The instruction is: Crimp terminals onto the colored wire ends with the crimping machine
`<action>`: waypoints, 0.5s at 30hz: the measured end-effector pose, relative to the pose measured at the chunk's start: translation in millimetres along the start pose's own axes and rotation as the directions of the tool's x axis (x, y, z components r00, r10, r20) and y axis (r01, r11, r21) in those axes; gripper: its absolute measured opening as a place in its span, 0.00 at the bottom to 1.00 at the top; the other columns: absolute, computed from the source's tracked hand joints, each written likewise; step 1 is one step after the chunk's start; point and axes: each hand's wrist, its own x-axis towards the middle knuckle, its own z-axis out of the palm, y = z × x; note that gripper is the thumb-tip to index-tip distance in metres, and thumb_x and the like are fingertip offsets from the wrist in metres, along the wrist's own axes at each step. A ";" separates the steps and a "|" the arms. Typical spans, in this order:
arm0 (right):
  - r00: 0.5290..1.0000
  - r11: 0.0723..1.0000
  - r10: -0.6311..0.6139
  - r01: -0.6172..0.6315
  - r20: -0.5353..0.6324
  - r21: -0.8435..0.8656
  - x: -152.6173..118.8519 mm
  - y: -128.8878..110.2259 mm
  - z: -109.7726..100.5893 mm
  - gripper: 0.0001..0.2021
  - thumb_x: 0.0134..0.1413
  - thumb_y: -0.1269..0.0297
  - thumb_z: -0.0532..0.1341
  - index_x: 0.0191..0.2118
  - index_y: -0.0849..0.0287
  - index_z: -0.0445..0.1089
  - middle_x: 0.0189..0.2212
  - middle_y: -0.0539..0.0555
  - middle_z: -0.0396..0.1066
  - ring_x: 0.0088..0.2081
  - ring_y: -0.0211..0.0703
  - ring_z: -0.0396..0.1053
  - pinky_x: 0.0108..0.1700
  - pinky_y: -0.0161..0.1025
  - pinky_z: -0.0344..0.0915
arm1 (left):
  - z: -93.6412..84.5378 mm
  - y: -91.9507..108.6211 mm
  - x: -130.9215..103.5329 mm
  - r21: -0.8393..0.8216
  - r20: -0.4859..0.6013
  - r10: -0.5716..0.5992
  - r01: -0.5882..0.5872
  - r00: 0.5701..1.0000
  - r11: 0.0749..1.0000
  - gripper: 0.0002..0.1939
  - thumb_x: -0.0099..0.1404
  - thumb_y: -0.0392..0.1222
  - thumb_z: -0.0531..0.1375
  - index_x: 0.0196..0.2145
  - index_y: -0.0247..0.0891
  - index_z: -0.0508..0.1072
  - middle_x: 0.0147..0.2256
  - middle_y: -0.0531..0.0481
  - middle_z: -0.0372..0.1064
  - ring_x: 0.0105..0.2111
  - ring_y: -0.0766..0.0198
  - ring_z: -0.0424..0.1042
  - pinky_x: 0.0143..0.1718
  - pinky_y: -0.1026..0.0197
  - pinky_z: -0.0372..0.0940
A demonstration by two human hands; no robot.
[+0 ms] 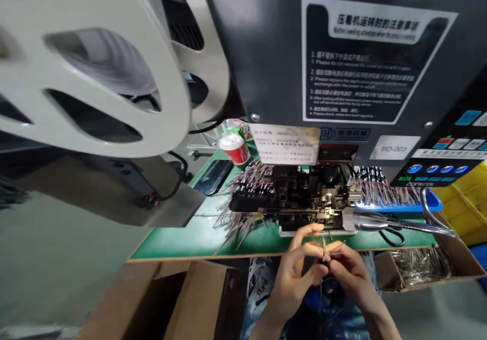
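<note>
- Head view: my green desk carries a dark press, wire bundles and a phone; an open cardboard box sits below.
- My left hand and right hand meet by the desk's front edge, fingers bent, pinching thin wires between them.

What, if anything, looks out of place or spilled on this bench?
Perhaps the red-and-white cup: it sits beside a dark phone-like slab, close to the wire bundle, an odd spot for a possible drink. No spill shows.
</note>
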 end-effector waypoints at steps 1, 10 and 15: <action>1.000 0.999 -0.010 0.010 -0.018 0.045 0.1 0.3 -4.6 0.12 0.59 0.52 0.72 0.39 0.54 0.81 0.37 0.53 0.79 0.31 0.43 0.77 0.36 0.40 0.77 | 5.3 -5.3 6.0 -0.064 0.039 -0.017 0.020 0.999 0.998 0.20 0.63 0.61 0.70 0.33 0.40 0.83 0.60 0.39 0.68 0.38 0.56 0.77 0.32 0.61 0.75; 0.996 0.996 -0.067 0.071 -0.061 0.062 3.6 -0.2 -18.7 0.08 0.55 0.59 0.76 0.40 0.54 0.84 0.30 0.48 0.74 0.22 0.36 0.73 0.26 0.33 0.71 | 5.3 -15.1 20.8 0.006 0.059 0.125 -0.126 0.990 0.992 0.15 0.69 0.54 0.67 0.42 0.40 0.84 0.43 0.40 0.76 0.46 0.50 0.76 0.48 0.56 0.73; 0.994 0.999 0.024 -0.021 -0.110 0.033 2.8 -3.0 -11.9 0.16 0.54 0.58 0.76 0.48 0.53 0.82 0.25 0.46 0.71 0.23 0.39 0.73 0.28 0.35 0.72 | -9.6 15.5 14.0 0.275 -0.051 0.162 -0.142 0.985 0.951 0.11 0.73 0.48 0.63 0.42 0.42 0.84 0.38 0.44 0.81 0.39 0.53 0.80 0.43 0.56 0.74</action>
